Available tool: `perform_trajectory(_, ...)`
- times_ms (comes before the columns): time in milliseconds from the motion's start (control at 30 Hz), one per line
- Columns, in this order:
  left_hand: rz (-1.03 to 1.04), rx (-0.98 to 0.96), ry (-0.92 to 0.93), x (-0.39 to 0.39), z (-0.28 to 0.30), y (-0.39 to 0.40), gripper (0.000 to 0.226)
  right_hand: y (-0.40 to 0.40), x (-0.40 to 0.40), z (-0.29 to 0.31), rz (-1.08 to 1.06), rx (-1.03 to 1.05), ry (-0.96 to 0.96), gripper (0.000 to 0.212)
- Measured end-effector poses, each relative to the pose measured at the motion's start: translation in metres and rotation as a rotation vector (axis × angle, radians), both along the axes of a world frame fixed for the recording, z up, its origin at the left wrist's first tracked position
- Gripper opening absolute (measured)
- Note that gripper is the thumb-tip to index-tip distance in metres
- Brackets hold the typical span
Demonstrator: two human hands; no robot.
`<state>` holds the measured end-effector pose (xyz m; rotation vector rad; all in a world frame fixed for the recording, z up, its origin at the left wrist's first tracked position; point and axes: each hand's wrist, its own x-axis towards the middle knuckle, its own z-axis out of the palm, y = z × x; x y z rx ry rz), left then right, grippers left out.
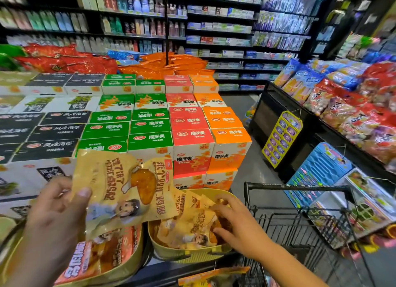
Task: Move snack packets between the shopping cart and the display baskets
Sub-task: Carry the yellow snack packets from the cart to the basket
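My left hand holds up yellow snack packets printed with a chicken leg, thumb on their front, above the display. My right hand reaches into a yellow display basket and its curled fingers grip one of the several yellow packets inside. A second yellow basket at lower left holds orange-red packets. The black wire shopping cart stands to the right, with an orange packet at its near edge.
Stacked green, red, orange and black snack boxes fill the display behind the baskets. A slanted rack of bagged snacks lines the right side. Hanging card displays face the grey aisle floor. Toiletry shelves stand behind.
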<state>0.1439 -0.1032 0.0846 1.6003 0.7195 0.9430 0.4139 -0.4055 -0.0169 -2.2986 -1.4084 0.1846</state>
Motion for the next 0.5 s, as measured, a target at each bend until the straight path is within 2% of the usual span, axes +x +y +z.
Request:
perform_trajectory(100,-0.041,-0.082,-0.061,0.034,0.009,-0.007,0.010,-0.017,-0.006,0.000,-0.129,0.083,0.093,0.054)
perform_trajectory(167,-0.120,-0.198,-0.147,0.053,0.012,-0.015,0.011,-0.029,-0.010,0.000,-0.194,0.122,0.121,0.054)
perform_trajectory(333,-0.235,-0.355,-0.309,0.096,0.012,-0.035,0.004,-0.056,-0.020,0.000,-0.325,0.193,0.161,0.051)
perform_trajectory(367,-0.248,-0.391,-0.338,0.104,0.009,-0.038,0.008,-0.061,-0.022,0.000,-0.362,0.219,0.178,0.051)
perform_trajectory(433,-0.288,-0.377,-0.307,0.118,-0.004,-0.044,0.009,-0.071,-0.027,-0.003,-0.415,0.256,0.207,0.051)
perform_trajectory(500,-0.303,-0.220,-0.118,0.129,-0.029,-0.052,0.006,-0.079,-0.033,-0.010,-0.438,0.248,0.215,0.051)
